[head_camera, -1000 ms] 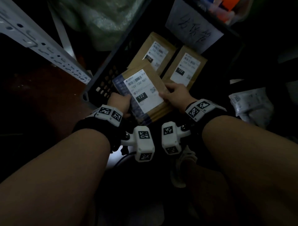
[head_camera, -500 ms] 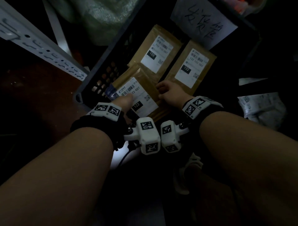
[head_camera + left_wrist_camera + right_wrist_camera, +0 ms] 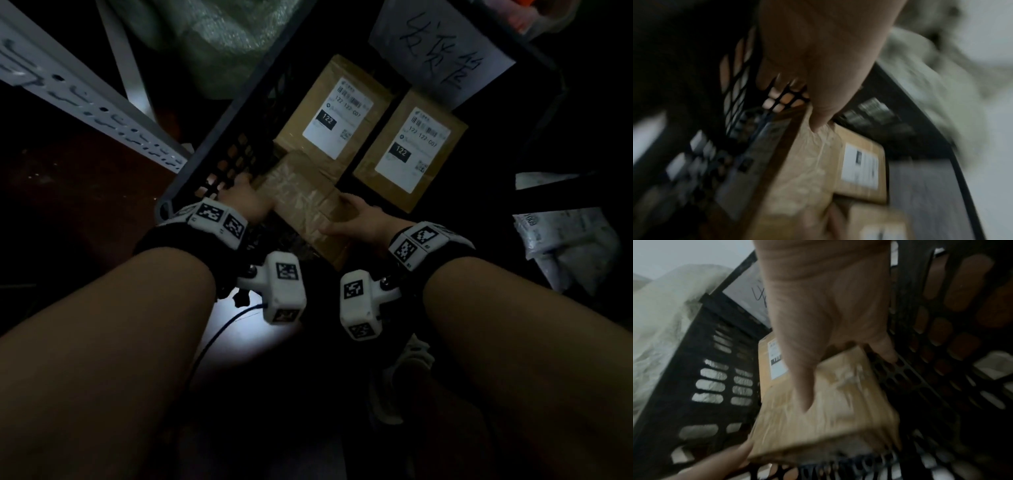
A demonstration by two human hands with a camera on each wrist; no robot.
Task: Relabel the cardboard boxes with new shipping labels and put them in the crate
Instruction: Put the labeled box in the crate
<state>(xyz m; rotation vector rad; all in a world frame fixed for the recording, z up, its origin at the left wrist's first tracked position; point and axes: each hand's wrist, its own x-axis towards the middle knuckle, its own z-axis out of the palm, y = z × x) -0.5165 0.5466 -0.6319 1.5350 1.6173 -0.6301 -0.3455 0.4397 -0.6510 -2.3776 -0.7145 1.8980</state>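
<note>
Both hands hold a brown cardboard box [image 3: 305, 202] inside the black plastic crate [image 3: 222, 137], its taped plain side up and no label showing. My left hand [image 3: 243, 202] grips its left end by the crate wall, with the thumb [image 3: 818, 120] on the taped face. My right hand [image 3: 359, 219] grips the near right corner, its thumb [image 3: 805, 386] lying across the top of the box [image 3: 828, 410]. Two more boxes lie flat in the crate beyond it, each with a white "122" label: one at the left [image 3: 335, 113], one at the right [image 3: 411, 147].
A grey perforated shelf upright [image 3: 85, 99] runs along the left. A bubble-wrap bag [image 3: 219, 41] sits behind the crate. A handwritten paper sign [image 3: 438, 51] hangs on the crate's far wall. White poly mailers [image 3: 565, 246] lie to the right. The floor is dark.
The held box has been turned over: its white label faced up before, now the taped side does. Both hands carried it lower and deeper into the crate's near left corner.
</note>
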